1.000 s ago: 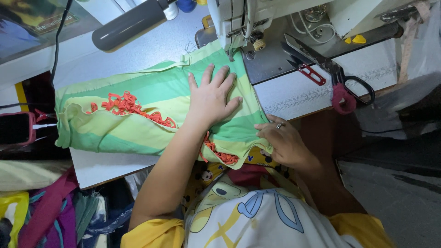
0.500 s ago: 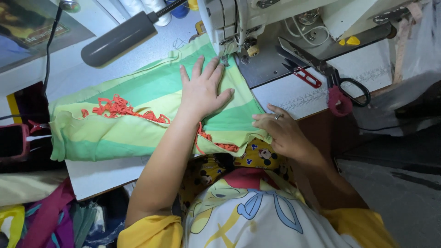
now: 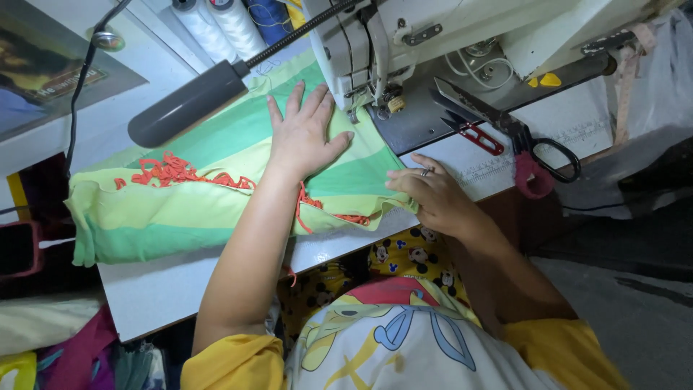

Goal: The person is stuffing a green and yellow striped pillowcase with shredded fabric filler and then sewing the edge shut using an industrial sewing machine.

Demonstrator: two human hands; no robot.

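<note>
A green and yellow-green striped cloth (image 3: 188,202) with red-orange lace trim (image 3: 173,173) lies folded on the white sewing table (image 3: 166,289). My left hand (image 3: 303,133) presses flat on the cloth, fingers spread, just left of the sewing machine's needle area (image 3: 382,97). My right hand (image 3: 433,195) pinches the cloth's near right corner at the table's front edge. The white sewing machine (image 3: 433,36) stands at the top centre.
Large scissors with a pink-wrapped handle (image 3: 520,141) and small red snips (image 3: 476,133) lie right of the machine. A grey lamp head (image 3: 188,105) hangs over the cloth's far side. Thread cones (image 3: 216,25) stand behind. Piled fabrics (image 3: 50,347) lie at lower left.
The view has shifted down and right. My left hand slid the cloth toward the needle, and my right hand moved up along the cloth's right corner.
</note>
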